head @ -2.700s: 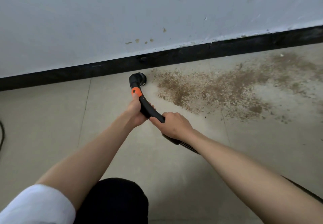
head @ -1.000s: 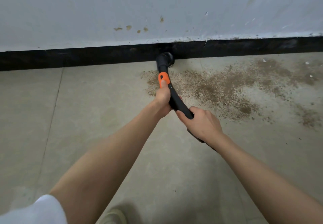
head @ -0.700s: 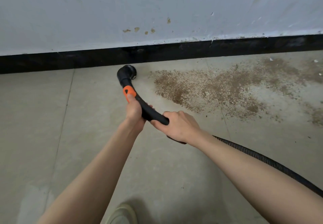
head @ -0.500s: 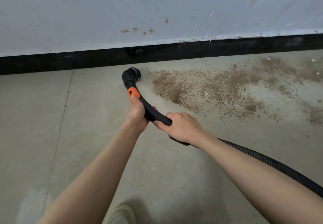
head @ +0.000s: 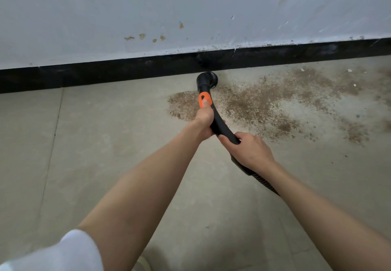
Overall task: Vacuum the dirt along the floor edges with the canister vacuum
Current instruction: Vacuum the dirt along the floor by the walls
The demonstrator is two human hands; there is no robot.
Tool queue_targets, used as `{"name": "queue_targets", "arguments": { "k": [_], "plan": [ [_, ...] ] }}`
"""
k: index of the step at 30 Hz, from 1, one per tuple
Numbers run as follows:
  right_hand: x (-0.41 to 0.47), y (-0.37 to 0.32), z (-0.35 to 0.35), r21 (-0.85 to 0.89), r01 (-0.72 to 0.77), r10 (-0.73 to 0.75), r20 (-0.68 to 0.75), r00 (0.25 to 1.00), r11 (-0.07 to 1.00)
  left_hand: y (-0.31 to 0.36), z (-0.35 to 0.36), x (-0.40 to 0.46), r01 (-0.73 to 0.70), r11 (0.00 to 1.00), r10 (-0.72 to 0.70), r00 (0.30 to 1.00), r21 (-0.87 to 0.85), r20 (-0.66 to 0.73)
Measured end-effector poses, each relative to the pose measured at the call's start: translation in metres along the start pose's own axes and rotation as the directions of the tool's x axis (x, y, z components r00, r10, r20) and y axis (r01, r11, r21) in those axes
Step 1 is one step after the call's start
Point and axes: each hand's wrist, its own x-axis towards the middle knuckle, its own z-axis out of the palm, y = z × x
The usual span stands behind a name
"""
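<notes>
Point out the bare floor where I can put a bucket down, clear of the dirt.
Bare tile lies left of the left hand, bounded by the black baseboard, and continues near the arms. Right of the brush nozzle, the dirt patch spreads along the baseboard; the hose trails behind the right hand.

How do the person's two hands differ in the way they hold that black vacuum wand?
The left hand grips the curved black vacuum wand higher up, nearer the round brush head; the right hand grips lower, where the ribbed hose begins. The left thumb lies on the orange slider; the right hand touches no orange part. Both wrap round the wand.
</notes>
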Motion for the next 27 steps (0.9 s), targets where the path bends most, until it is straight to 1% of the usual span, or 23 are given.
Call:
{"name": "queue_targets", "arguments": {
  "k": [3,6,9,12,14,17,19,22,27],
  "plan": [
    [-0.001,0.006,-0.003,-0.013,-0.018,0.018,-0.012,1.0,1.0,-0.004,0.007,0.001,0.012,1.0,-0.012,1.0,0.005,0.024],
    [-0.002,0.007,-0.008,-0.005,0.011,-0.011,-0.016,1.0,1.0,-0.006,0.006,0.003,-0.041,0.999,0.041,0.999,-0.007,0.002],
    [-0.008,-0.002,-0.008,0.045,0.084,-0.084,0.017,0.996,0.995,-0.009,-0.013,0.0,-0.127,0.991,0.123,0.989,-0.038,-0.083],
    [-0.014,-0.025,0.003,0.05,0.176,-0.18,0.087,0.98,0.983,-0.012,-0.047,-0.006,-0.193,0.979,0.175,0.958,-0.061,-0.227],
    [-0.018,-0.043,0.014,0.046,0.237,-0.242,0.144,0.96,0.97,-0.013,-0.073,-0.013,-0.214,0.973,0.18,0.935,-0.082,-0.306],
    [-0.025,-0.061,0.028,0.068,0.269,-0.278,0.22,0.935,0.961,-0.016,-0.103,-0.023,-0.194,0.975,0.139,0.914,-0.112,-0.381],
    [-0.028,-0.065,0.034,0.066,0.28,-0.288,0.254,0.923,0.958,-0.02,-0.112,-0.028,-0.18,0.977,0.123,0.912,-0.113,-0.391],
    [-0.028,-0.06,0.034,0.056,0.27,-0.276,0.244,0.93,0.961,-0.024,-0.106,-0.028,-0.16,0.983,0.112,0.916,-0.094,-0.385],
    [-0.026,-0.033,0.024,0.057,0.2,-0.207,0.181,0.961,0.978,-0.025,-0.073,-0.021,-0.103,0.994,0.088,0.953,-0.037,-0.289]
  ]
}}
